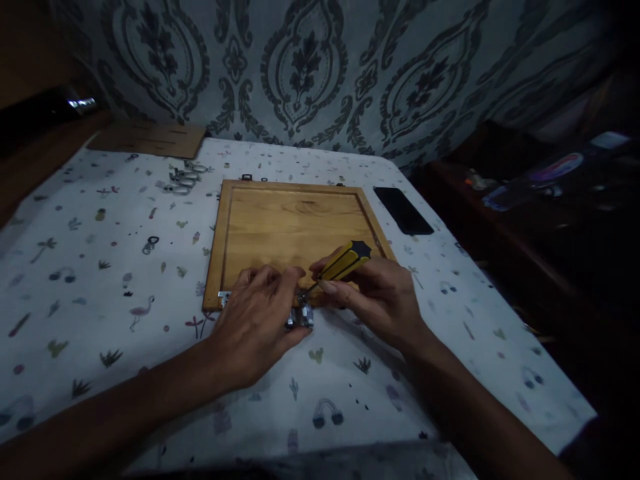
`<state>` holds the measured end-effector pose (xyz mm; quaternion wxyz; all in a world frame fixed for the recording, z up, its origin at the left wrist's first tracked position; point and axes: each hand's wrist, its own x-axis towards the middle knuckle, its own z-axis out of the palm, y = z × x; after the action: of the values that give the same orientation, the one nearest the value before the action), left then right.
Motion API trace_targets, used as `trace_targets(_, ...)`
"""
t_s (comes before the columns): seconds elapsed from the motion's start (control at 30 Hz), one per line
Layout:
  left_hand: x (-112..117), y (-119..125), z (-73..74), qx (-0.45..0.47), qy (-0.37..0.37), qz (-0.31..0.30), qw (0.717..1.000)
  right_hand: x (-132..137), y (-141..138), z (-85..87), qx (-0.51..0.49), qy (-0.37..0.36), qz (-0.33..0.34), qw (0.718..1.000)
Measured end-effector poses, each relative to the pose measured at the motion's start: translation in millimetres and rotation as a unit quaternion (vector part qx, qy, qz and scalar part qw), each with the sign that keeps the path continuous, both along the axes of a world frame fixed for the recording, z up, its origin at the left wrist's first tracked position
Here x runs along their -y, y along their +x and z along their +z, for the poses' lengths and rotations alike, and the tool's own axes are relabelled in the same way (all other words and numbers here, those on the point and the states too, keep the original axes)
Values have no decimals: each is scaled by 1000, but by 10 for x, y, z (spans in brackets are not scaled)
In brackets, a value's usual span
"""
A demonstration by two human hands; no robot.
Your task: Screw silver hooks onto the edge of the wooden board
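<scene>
A framed wooden panel (pixel 295 227) lies flat on the table, with metal hardware along its near edge. My right hand (pixel 383 297) grips a yellow and black screwdriver (pixel 343 261), which leans so that its shaft points down and left toward the near edge. My left hand (pixel 257 310) rests over that edge, its thumb and fingers around a shiny metal hinge (pixel 304 315). The screwdriver's tip is close to the hinge; whether it sits in a screw I cannot make out. Another metal piece (pixel 223 297) shows at the panel's near left corner.
A patterned white cloth covers the table (pixel 100 267). A dark phone (pixel 403 211) lies right of the panel. Metal pieces (pixel 183 177) and a brown cardboard sheet (pixel 150 139) are at the back left. A plastic bottle (pixel 555 170) lies beyond the right edge.
</scene>
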<state>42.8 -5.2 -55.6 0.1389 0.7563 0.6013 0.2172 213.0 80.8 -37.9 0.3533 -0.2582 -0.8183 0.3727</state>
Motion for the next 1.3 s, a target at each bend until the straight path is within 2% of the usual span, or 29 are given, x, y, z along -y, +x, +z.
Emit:
trace_targets(0.2, 4, 1, 9, 5, -9, -9, 1000, -18, -13, -28, -16, -6, 22, 1000)
trace_targets(0.3, -2, -65, 84, 19, 7, -21, 1000, -31, -25, -34, -24, -11, 19, 999)
trace_targets(0.47, -35, -189, 440, 110, 64, -28, 992, -28, -33, 10, -23, -20, 18, 999)
trace_targets(0.57, -87, -157, 645, 143, 102, -63, 983, -29, -28, 29, -19, 8, 28, 999)
trace_targets(0.63, -143, -103, 716, 144, 120, -82, 979, -36, -29, 22, -24, 29, 28, 999)
trace_targets(0.7, -205, -53, 737, 147, 135, -90, 976, -42, -35, 8, -28, 37, 26, 999)
trace_targets(0.8, -278, -17, 724, 150, 153, -85, 973, -18, -40, 8, -34, 9, 22, 999)
trace_targets(0.93, -309, -19, 701, 147, 176, -82, 970, 140, 21, -5, -19, -24, -72, 997)
trace_targets(1.07, -317, -19, 688, 148, 183, -76, 969, 386, 109, -191, 67, -2, -138, 988)
trace_targets(1.2, -326, -18, 683, 143, 191, -81, 968, 530, 104, -406, 132, -11, -155, 979)
trace_targets(1.3, -325, -18, 683, 146, 190, -81, 968, 539, 63, -458, 154, -21, -160, 975)
